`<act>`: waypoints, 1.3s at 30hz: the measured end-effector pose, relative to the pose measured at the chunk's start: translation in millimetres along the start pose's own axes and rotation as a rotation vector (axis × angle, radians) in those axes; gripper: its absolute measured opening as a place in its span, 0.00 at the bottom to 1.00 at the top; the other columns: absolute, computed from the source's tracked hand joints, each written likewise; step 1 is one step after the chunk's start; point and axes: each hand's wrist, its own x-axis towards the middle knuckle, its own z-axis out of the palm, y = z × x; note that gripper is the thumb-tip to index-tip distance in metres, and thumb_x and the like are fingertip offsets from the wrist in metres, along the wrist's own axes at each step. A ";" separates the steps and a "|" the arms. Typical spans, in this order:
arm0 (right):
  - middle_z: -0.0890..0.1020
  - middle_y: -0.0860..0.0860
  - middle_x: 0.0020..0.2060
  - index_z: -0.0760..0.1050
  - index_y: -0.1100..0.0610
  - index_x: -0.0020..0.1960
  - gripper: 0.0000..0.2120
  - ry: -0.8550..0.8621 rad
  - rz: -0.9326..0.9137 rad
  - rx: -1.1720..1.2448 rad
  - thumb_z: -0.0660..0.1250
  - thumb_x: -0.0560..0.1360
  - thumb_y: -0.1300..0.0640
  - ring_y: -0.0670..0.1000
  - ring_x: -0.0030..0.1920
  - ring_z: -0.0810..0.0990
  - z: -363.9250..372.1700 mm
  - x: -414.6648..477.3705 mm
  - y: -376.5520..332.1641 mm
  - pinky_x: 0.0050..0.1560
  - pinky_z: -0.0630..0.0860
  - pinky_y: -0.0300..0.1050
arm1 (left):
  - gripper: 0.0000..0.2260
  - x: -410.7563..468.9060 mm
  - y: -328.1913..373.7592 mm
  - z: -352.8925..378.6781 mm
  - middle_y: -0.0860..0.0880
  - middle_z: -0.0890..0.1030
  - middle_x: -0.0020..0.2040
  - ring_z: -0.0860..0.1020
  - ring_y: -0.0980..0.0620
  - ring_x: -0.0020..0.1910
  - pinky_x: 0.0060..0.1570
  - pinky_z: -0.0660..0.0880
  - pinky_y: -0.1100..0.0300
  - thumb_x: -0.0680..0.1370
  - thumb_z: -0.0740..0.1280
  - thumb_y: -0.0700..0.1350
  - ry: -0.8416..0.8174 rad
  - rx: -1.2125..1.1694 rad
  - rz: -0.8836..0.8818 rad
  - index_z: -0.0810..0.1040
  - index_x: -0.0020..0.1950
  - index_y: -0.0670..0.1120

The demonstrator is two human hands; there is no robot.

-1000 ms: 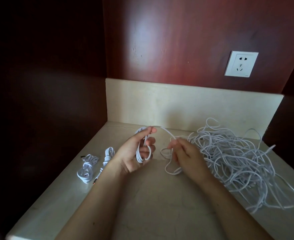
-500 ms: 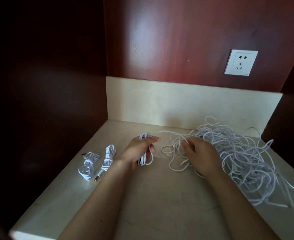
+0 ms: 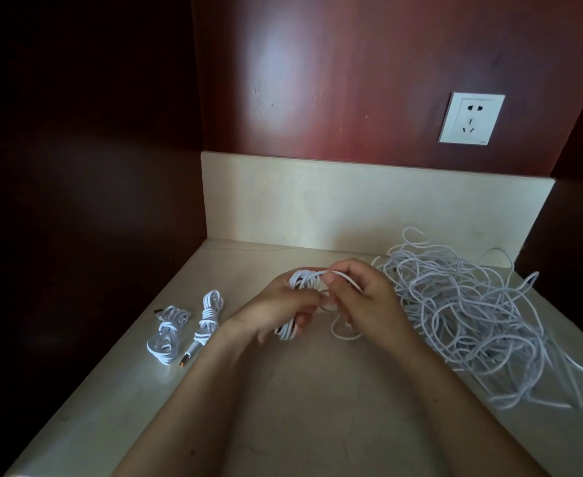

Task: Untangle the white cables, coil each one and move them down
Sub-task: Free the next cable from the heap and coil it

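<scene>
The left hand (image 3: 279, 309) is curled round a half-wound coil (image 3: 300, 284) of white cable, whose turns stick out above the knuckles and below the fingers. The right hand (image 3: 365, 297) sits right against it, thumb and forefinger pinching a strand (image 3: 317, 272) that leaves the top of the coil. The two hands touch over the middle of the counter (image 3: 317, 414), a little toward its back edge. A slack loop (image 3: 346, 335) of cable hangs under the right hand onto the stone.

The tangled heap (image 3: 472, 325) of white cables fills the back right corner and runs along the right edge, its nearest strands just beside the right wrist. Near the left edge, well apart from the hands, two bundled cables lie side by side. They are the outer bundle (image 3: 168, 333) and the inner bundle (image 3: 209, 315), whose orange-tipped plug (image 3: 182, 363) points toward the front edge.

A pale upstand (image 3: 352, 204) runs along the back edge. Above it, a white wall socket (image 3: 471, 118) sits in the red-brown panel.
</scene>
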 end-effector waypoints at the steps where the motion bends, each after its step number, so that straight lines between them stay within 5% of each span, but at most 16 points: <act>1: 0.76 0.46 0.25 0.77 0.58 0.42 0.07 0.011 0.054 0.054 0.66 0.78 0.65 0.41 0.22 0.72 -1.8 1.1 -1.6 0.25 0.67 0.31 | 0.12 0.2 -0.4 -1.0 0.51 0.68 0.25 0.64 0.56 0.21 0.21 0.63 0.67 0.74 0.65 0.31 -0.030 -0.032 -0.025 0.80 0.50 0.46; 5: 0.78 0.53 0.28 0.75 0.62 0.48 0.05 -0.035 0.261 0.188 0.66 0.79 0.59 0.47 0.22 0.75 -6.5 -1.0 -8.2 0.20 0.67 0.37 | 0.15 -2.0 -0.9 -1.4 0.42 0.70 0.37 0.62 0.58 0.23 0.22 0.60 0.68 0.69 0.67 0.33 -0.207 -0.105 -0.080 0.82 0.47 0.52; 9: 0.78 0.46 0.24 0.72 0.59 0.50 0.05 -0.148 0.348 0.279 0.62 0.81 0.57 0.48 0.20 0.71 -7.9 -3.8 -13.7 0.18 0.62 0.34 | 0.18 -5.7 -0.3 -1.6 0.52 0.70 0.28 0.62 0.61 0.21 0.21 0.59 0.70 0.73 0.64 0.30 -0.299 -0.171 -0.158 0.81 0.34 0.52; 14: 0.77 0.48 0.25 0.69 0.59 0.50 0.10 -0.308 0.393 0.426 0.63 0.77 0.52 0.46 0.18 0.67 -15.0 -5.2 -14.8 0.18 0.56 0.33 | 0.12 -9.5 1.3 0.6 0.53 0.73 0.27 0.64 0.61 0.21 0.21 0.61 0.70 0.75 0.62 0.27 -0.382 -0.130 -0.195 0.75 0.45 0.45; 18: 0.67 0.48 0.20 0.67 0.58 0.49 0.12 -0.451 0.384 0.450 0.63 0.75 0.49 0.43 0.17 0.60 -20.0 -5.8 -14.7 0.21 0.51 0.34 | 0.13 -12.5 4.5 5.9 0.54 0.75 0.26 0.66 0.60 0.22 0.21 0.65 0.68 0.75 0.63 0.26 -0.422 -0.022 -0.195 0.74 0.43 0.45; 24: 0.73 0.54 0.30 0.74 0.58 0.45 0.03 -0.204 0.373 0.484 0.66 0.78 0.63 0.43 0.19 0.58 -14.1 -2.2 -6.8 0.19 0.56 0.29 | 0.05 -5.8 -1.5 8.7 0.48 0.76 0.28 0.75 0.55 0.25 0.27 0.73 0.64 0.77 0.68 0.37 -0.237 0.287 -0.134 0.76 0.42 0.45; 31: 0.73 0.52 0.31 0.74 0.59 0.43 0.06 -0.021 0.374 0.522 0.65 0.79 0.60 0.43 0.19 0.59 -12.0 4.8 0.6 0.19 0.54 0.31 | 0.02 6.5 -15.9 18.9 0.50 0.84 0.40 0.79 0.59 0.37 0.41 0.76 0.61 0.77 0.70 0.42 0.111 0.322 0.138 0.82 0.48 0.46; 34: 0.74 0.51 0.30 0.73 0.59 0.42 0.07 -0.008 0.374 0.579 0.65 0.79 0.59 0.43 0.19 0.59 -14.9 6.9 0.9 0.18 0.54 0.31 | 0.10 7.4 -11.4 24.1 0.52 0.77 0.36 0.74 0.59 0.33 0.35 0.70 0.62 0.73 0.72 0.49 0.284 0.417 0.110 0.73 0.45 0.46; 39: 0.75 0.50 0.31 0.72 0.58 0.43 0.07 0.005 0.353 0.613 0.65 0.78 0.57 0.43 0.19 0.59 -10.9 6.0 -1.2 0.19 0.53 0.31 | 0.20 3.3 -7.0 24.7 0.53 0.75 0.34 0.75 0.57 0.35 0.39 0.75 0.58 0.79 0.60 0.62 0.337 0.057 0.166 0.72 0.40 0.46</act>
